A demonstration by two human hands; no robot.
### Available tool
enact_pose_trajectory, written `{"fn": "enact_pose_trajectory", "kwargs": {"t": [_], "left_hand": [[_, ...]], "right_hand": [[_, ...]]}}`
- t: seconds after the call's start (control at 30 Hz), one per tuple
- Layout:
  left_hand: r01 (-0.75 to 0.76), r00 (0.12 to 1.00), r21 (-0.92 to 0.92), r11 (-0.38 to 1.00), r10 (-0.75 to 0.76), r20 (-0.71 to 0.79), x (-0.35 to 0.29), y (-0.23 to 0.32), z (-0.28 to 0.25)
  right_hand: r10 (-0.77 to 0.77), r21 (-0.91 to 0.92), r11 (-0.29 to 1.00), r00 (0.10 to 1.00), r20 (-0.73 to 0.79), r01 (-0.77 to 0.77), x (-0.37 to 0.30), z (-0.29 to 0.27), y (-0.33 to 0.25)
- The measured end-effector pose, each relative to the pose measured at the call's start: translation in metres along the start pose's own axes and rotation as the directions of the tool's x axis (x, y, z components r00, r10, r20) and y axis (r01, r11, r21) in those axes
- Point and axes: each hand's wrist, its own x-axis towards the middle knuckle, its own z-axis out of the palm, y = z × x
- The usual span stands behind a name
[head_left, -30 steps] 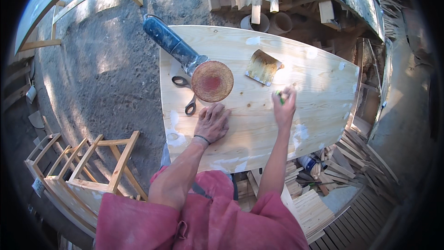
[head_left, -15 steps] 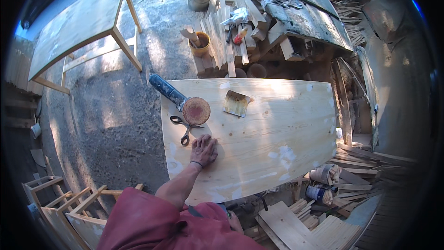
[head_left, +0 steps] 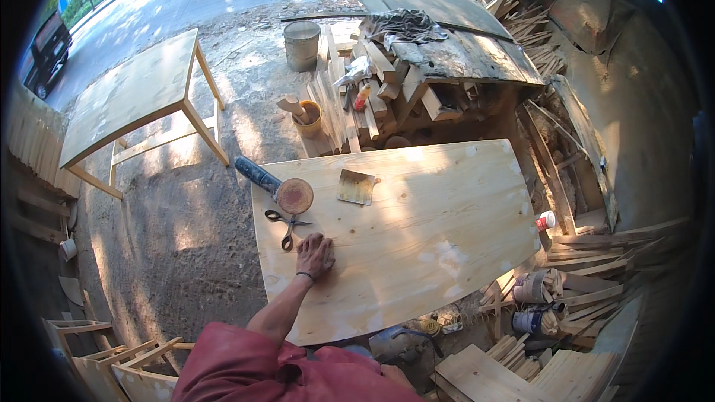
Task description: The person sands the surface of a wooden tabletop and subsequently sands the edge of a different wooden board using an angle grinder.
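Wooden board (head_left: 402, 234), yellow bucket (head_left: 308, 129) with sticks (head_left: 292, 106)

The desk (head_left: 417, 216) is grained wood, smooth and matt, chalky in patches toward its near edge. At the far left corner, the power tool (head_left: 258, 174) pairs a dusty plastic-looking casing with a rough, gritty disc (head_left: 295, 196); by the left edge, scissors (head_left: 287, 241) with plastic-looking handles, metal blades; toward the far edge, a matt, paper-like sheet (head_left: 356, 187)

No readable text, labels, numbers or signs
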Motion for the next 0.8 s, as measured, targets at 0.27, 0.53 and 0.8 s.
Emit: {"fn": "enact_pose_trajectory", "kwargs": {"t": [0.27,0.53,0.8], "left_hand": [[0.095,0.993,-0.094,0.991,-0.087,0.079,0.015,0.013,-0.030],[-0.273,0.960,-0.098,0.957,0.265,-0.087,0.154,0.062,-0.020],[-0.098,0.990,0.296,0.950,0.064,0.124,0.231,0.027,0.019]], "right_hand": [[-0.041,-0.031,0.999,0.999,-0.009,0.041,0.006,-0.029,0.013],[-0.070,-0.106,0.992,0.995,-0.067,0.062,-0.004,-0.039,0.043],[-0.132,-0.200,0.976,0.967,-0.219,0.087,-0.020,-0.028,0.070]]}}
